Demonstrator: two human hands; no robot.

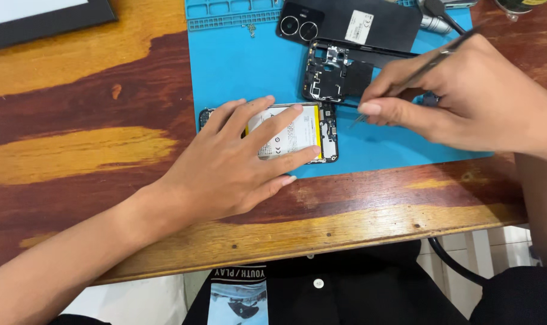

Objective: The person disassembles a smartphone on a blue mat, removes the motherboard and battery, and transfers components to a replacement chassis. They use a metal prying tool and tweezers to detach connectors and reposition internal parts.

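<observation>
The left hand [237,159] lies flat with its fingers spread across an opened phone [297,132] in the middle of the frame, pressing it down on a blue work mat [237,66]. The phone shows its pale battery with a yellow edge and a dark circuit strip at its right end; its lower edge sits close to the mat's lower edge, just above the bare wood of the desk [75,120].

The right hand [466,99] comes in from the right of the frame, thumb and fingers pinched together on thin metal tweezers [433,63]. The tweezers' tip points down-left toward the mat just right of the phone; whether it touches anything cannot be told.

Between and above the 2 hands lies a black inner frame [339,72] with circuit parts showing, close above the phone's right end. Above that, at the top of the frame, lies the black back cover [352,24] with 2 round camera rings, partly overlapped by the inner frame. A metal tool [435,24] lies at the upper right, behind the right hand.

Open mat remains at the upper left of the mat and along its lower right. The desk's left half is bare wood, with a dark-framed panel [45,18] at the upper left corner. The desk's near edge runs along the lower part of the frame.
</observation>
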